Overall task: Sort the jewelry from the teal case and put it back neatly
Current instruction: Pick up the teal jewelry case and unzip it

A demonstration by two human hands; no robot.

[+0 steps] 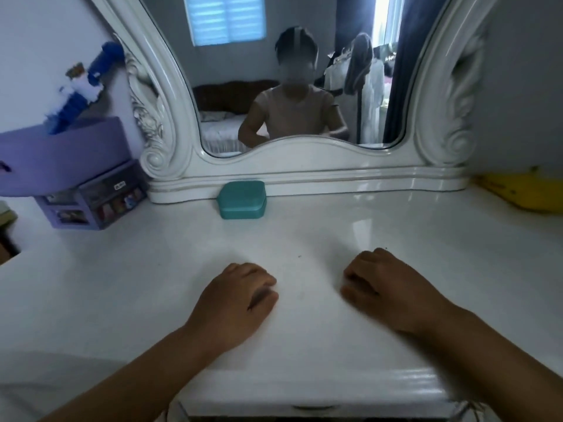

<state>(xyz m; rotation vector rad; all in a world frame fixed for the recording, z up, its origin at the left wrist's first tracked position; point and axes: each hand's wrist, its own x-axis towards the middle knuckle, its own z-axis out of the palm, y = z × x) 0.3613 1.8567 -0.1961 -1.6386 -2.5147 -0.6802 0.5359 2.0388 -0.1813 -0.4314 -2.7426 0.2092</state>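
Note:
The teal case (242, 200) stands closed on the white dresser top (380, 226), close against the base of the mirror frame, left of centre. No jewelry is in sight. My left hand (240, 296) rests on the dresser top near the front, fingers curled into a loose fist with nothing in it. My right hand (384, 284) lies a short way to its right, also curled and holding nothing. Both hands are well in front of the case and apart from it.
An ornate white mirror frame (304, 166) spans the back of the dresser. At the left stand a purple box (91, 205) and a larger purple container (61, 153) with a blue and white toy (82, 86) in it. A yellow object (524, 193) lies at the far right.

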